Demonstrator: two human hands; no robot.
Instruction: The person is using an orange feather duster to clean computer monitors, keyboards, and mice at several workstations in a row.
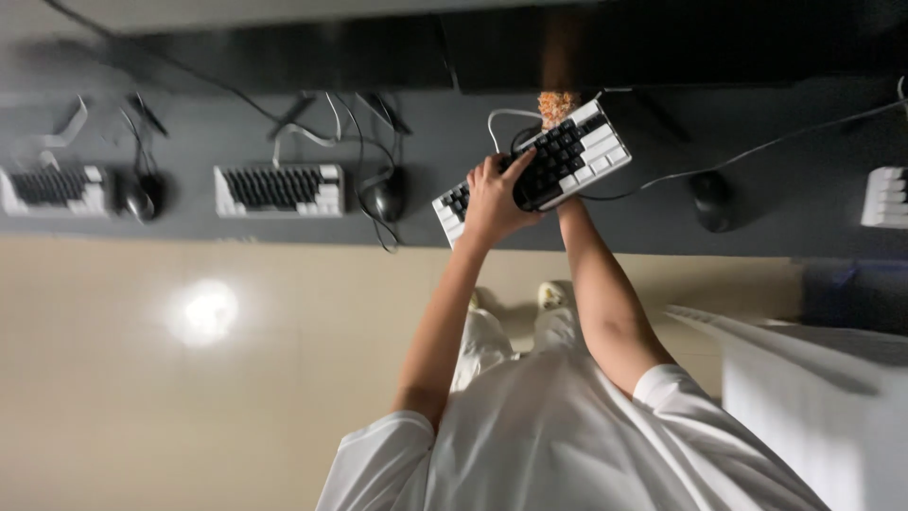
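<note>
Two hands lift a black-and-white keyboard [539,166] above the dark desk [426,213], just right of centre in the upper half of the frame.

The left hand [497,201] lies over the keyboard's lower-left part, fingers curled around its near edge and thumb stretched across the black keys, clamped on it rather than spread. The right hand [558,194] is mostly hidden under the keyboard; only the wrist shows where it meets the underside, so how far its fingers close cannot be told. The keyboard is tilted, its right end higher, and its cable [662,185] trails right. A black mouse [386,194] sits on the desk to the left, another mouse [709,199] to the right, and a second keyboard [279,189] further left.
</note>
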